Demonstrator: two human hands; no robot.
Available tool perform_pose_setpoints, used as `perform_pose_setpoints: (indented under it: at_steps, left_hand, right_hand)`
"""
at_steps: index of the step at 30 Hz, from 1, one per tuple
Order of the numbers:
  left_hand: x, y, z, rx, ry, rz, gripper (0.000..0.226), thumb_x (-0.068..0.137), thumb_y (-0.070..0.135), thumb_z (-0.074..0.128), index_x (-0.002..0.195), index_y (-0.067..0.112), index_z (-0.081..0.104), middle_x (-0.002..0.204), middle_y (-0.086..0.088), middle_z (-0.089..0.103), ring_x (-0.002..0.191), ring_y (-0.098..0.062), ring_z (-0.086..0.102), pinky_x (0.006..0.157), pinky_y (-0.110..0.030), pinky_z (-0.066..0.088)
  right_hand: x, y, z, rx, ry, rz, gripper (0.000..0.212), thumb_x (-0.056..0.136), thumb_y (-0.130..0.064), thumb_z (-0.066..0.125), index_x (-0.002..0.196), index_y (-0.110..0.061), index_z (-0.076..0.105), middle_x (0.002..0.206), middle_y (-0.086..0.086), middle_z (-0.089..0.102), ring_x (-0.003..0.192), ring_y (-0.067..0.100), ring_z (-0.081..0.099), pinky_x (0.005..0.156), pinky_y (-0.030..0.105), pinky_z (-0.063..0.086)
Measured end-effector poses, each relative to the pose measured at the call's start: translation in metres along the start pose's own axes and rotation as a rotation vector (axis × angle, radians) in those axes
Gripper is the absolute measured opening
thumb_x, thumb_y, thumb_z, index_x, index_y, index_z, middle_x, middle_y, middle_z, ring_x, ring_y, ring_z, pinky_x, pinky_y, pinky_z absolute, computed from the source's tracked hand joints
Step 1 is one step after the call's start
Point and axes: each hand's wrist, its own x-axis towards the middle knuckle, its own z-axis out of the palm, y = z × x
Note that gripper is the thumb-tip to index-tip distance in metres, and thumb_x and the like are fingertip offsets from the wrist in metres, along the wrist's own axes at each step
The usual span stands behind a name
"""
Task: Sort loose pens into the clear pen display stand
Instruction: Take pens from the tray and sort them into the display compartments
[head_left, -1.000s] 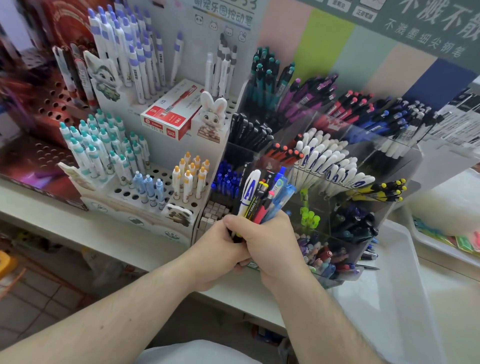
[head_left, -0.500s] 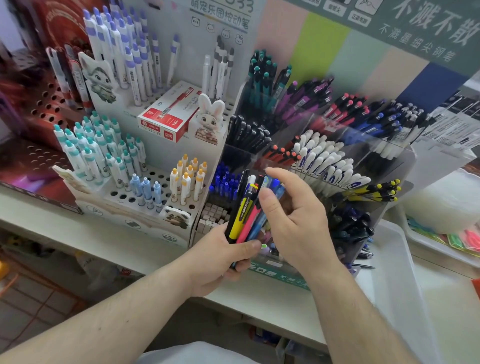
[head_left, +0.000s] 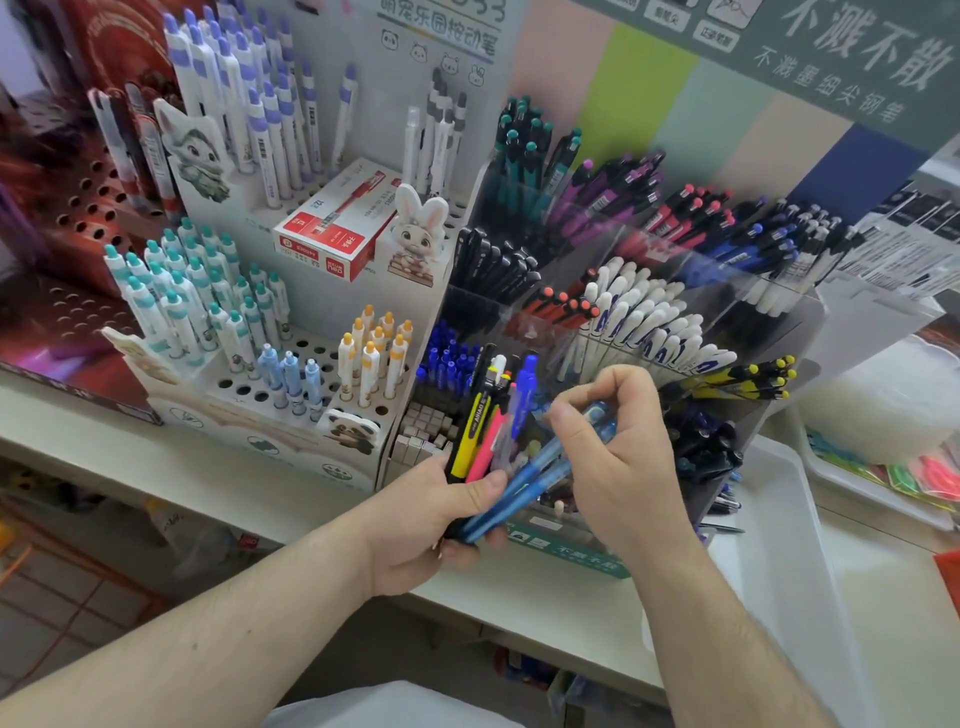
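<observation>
While the left hand (head_left: 441, 519) grips a fanned bundle of loose pens (head_left: 493, 436) low on their smooth plastic barrels, its fingers curl round them and the thumb presses across the front. A yellow-and-black pen, a pink one and a dark blue clicker stand nearly upright in that bundle; two translucent blue pens (head_left: 540, 475) slant out of it to the right. The right hand (head_left: 618, 457) has its fingers bent, and thumb and forefinger pinch the upper ends of those slanted blue pens, so both hands are on the bundle at once.

Just behind the hands stands the clear pen display stand (head_left: 779, 332), glossy acrylic with thin transparent walls that step upward in tiers; its compartments are packed with teal, purple, red, black, blue and white-capped pens leaning left. To its left, touching or nearly so, sits a matte white cardboard display (head_left: 244, 395) punched with round holes, a red-and-white pen box (head_left: 332, 228) lying on one step. Both rest on a pale shelf (head_left: 208, 467). A smooth white tray (head_left: 789, 545) with rounded rim lies right of the stand, close to the right forearm.
</observation>
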Motion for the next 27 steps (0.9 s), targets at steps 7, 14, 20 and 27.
perform_pose_setpoints:
  at_steps: [7,14,20,27]
  left_hand:
    - [0.004,0.003,0.007,-0.052,0.126,0.043,0.016,0.080,0.026,0.063,0.089,0.012,0.062,0.094,-0.017,0.069,0.063,-0.018,0.065,0.038,-0.016,0.037]
    - [0.006,0.010,0.001,-0.109,0.151,0.071,0.012,0.080,0.015,0.063,0.087,0.009,0.055,0.068,-0.005,0.061,0.049,-0.010,0.051,0.037,-0.014,0.028]
    - [0.011,0.009,0.000,-0.162,0.054,0.092,0.020,0.068,0.030,0.077,0.066,0.018,0.062,0.063,0.000,0.051,0.043,-0.005,0.038,0.035,-0.014,0.029]
    - [0.012,0.007,-0.001,-0.176,-0.039,0.097,0.050,0.051,0.045,0.095,0.076,0.016,0.062,0.064,0.000,0.053,0.042,-0.005,0.038,0.036,-0.014,0.029]
  right_hand:
    - [-0.015,-0.001,0.001,0.235,0.134,0.162,0.016,0.096,-0.007,0.061,0.104,-0.020,0.057,0.083,0.007,0.071,0.062,0.006,0.065,0.050,0.019,0.049]
    - [-0.003,0.004,-0.018,0.566,0.496,0.394,0.012,0.101,-0.009,0.052,0.094,-0.018,0.054,0.067,0.004,0.067,0.054,0.012,0.049,0.043,0.017,0.039]
    - [-0.006,0.009,-0.014,0.635,0.554,0.435,0.012,0.102,-0.008,0.051,0.102,-0.019,0.054,0.066,0.004,0.066,0.056,0.011,0.052,0.045,0.018,0.039]
    - [-0.003,0.010,-0.011,0.723,0.550,0.564,0.008,0.103,-0.017,0.052,0.101,-0.022,0.056,0.072,0.009,0.071,0.048,0.011,0.044,0.042,0.016,0.039]
